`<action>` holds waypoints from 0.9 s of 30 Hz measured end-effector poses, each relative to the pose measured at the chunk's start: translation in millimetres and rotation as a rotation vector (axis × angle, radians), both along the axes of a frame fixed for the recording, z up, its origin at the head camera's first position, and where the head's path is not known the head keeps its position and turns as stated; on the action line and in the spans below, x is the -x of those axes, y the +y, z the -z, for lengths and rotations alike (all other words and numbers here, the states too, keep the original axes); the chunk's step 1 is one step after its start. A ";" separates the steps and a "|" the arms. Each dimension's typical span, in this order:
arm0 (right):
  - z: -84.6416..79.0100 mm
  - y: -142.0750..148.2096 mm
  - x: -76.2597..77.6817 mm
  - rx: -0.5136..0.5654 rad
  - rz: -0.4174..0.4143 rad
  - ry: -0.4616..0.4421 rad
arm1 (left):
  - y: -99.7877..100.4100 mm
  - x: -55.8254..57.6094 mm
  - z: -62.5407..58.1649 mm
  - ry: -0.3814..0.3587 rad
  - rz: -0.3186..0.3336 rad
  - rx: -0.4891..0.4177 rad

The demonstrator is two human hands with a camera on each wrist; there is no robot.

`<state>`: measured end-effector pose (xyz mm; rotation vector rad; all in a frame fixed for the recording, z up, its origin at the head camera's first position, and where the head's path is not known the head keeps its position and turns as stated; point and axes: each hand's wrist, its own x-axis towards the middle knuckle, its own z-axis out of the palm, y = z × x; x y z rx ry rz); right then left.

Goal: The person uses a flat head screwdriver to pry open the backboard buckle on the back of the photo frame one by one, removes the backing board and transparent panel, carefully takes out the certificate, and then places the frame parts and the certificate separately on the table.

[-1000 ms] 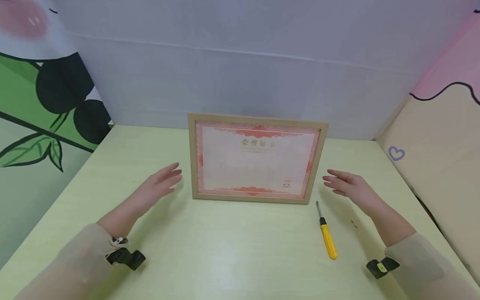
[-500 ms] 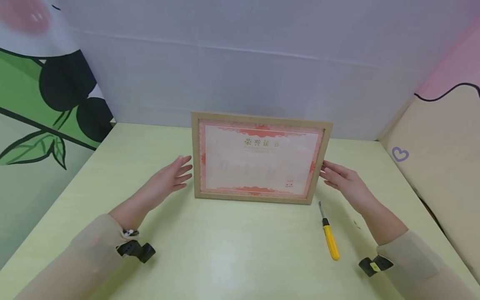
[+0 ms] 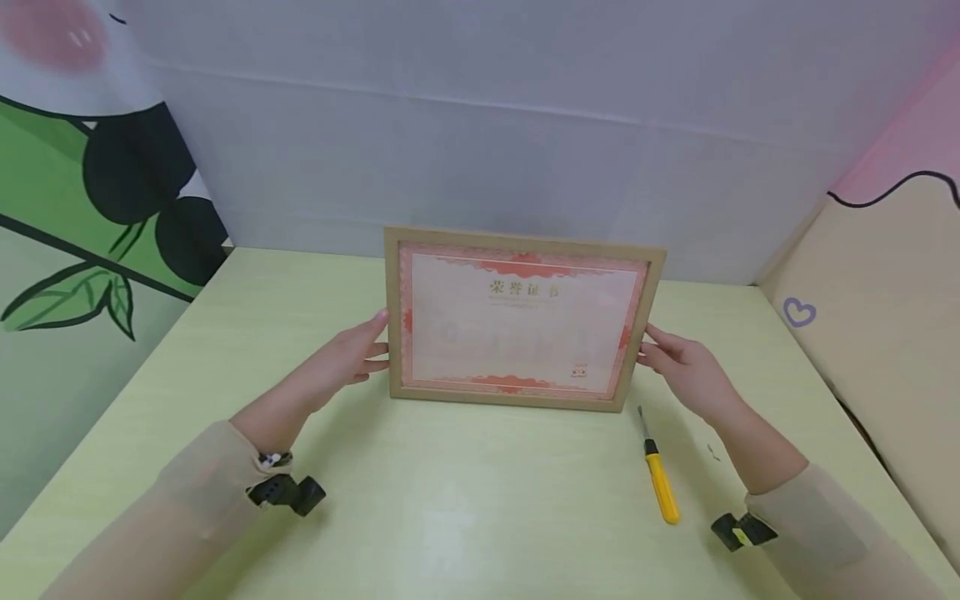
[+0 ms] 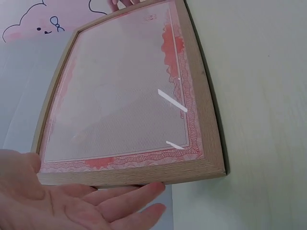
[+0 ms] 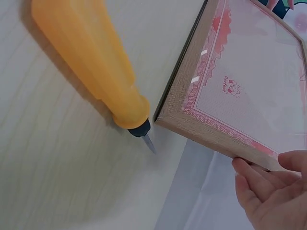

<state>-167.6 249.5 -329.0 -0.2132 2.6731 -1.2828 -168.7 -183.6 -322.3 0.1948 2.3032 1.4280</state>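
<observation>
A wooden picture frame (image 3: 517,400) with a red-bordered certificate stands upright on the table, leaning slightly back. My left hand (image 3: 348,358) touches its left side, thumb at the edge and fingers spread lower down. In the left wrist view the fingers (image 4: 129,201) lie nearly straight along the outer side of the wood. My right hand (image 3: 690,375) is at the opposite side, fingertips right at the edge. The right wrist view shows the thumb (image 5: 293,160) by the front edge and the other fingers against the outer side. A yellow-handled screwdriver (image 3: 660,483) lies near the right hand.
The pale table (image 3: 480,500) reaches back to a grey-white wall (image 3: 510,150). A small brown mark or scrap (image 3: 712,452) shows right of the screwdriver. Painted panels flank the table, a green-and-black one (image 3: 112,183) at left and a beige-and-pink one (image 3: 885,283) at right.
Both hands have moved inward from beside the picture frame to its two sides, where they now touch it. The frame and screwdriver have stayed in place on the table.
</observation>
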 end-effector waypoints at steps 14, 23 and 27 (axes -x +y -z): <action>-5.9 -5.6 -4.5 -0.012 0.039 -0.002 | 3.2 -5.2 -0.9 -0.010 -0.032 -0.019; -5.5 -3.4 -8.8 0.001 0.046 0.010 | 6.7 -11.5 -1.5 -0.001 -0.037 -0.068; -5.2 -2.1 -9.4 0.036 0.055 0.018 | 9.3 -12.3 -0.5 0.010 -0.054 -0.099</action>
